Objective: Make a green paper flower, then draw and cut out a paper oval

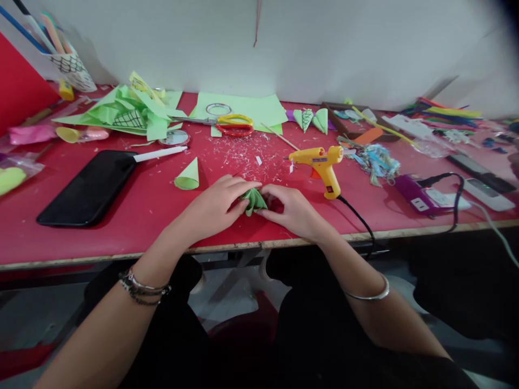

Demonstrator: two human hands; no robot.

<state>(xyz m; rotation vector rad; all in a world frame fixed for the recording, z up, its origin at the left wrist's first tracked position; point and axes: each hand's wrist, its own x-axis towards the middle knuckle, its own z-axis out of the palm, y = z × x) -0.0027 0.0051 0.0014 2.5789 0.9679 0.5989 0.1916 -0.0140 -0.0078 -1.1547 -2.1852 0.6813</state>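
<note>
Between my two hands, near the front edge of the red table, is a small folded green paper piece (254, 201) with fan-like pleats. My left hand (217, 209) pinches its left side between thumb and fingers. On the right side, my right hand (290, 209) has curved fingers and thumb closed on the same piece. A light green paper cone (188, 175) lies just left of my left hand. The yellow glue gun (320, 163) rests on its side to the right, its black cord running over the table edge.
A black phone (90, 189) and white pen (161, 154) lie left. Behind are scissors (234, 124), green sheets (259, 108), crumpled green paper (121, 108), small cones (321, 120) and paper shreds. A purple power adapter (421, 194) with cables sits right, near frayed blue threads (379, 160).
</note>
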